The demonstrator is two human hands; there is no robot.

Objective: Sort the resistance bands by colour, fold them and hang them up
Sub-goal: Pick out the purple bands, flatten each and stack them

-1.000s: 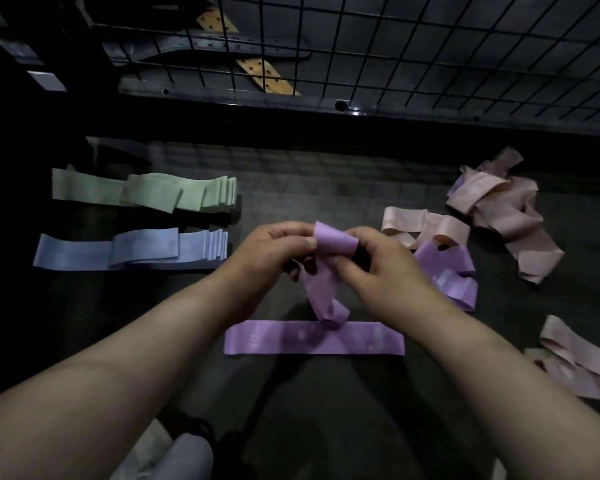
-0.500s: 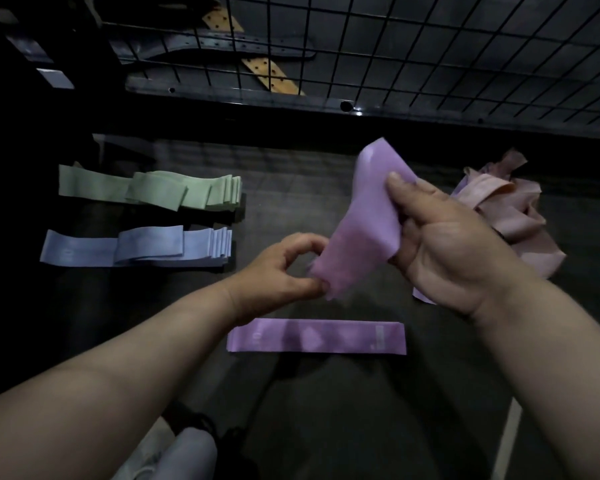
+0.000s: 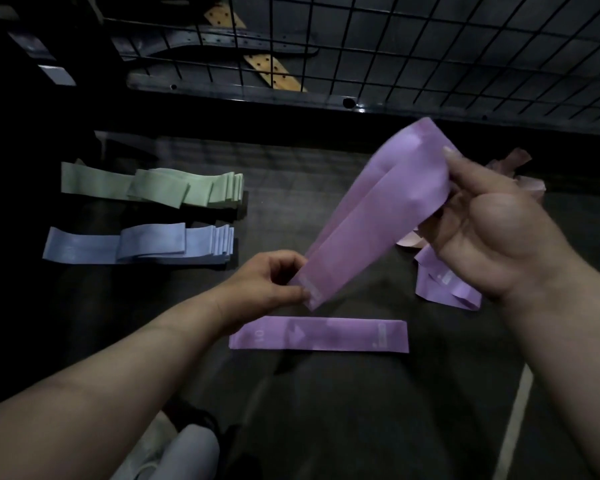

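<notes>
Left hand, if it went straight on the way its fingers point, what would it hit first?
Past the held purple band, the left hand would probably meet the loose purple bands on the right; height is unclear.

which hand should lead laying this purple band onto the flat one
Left, probably: the left hand pinches the lower end of the held band just above the flat purple band, while the right hand grips the upper end, raised well away.
</notes>
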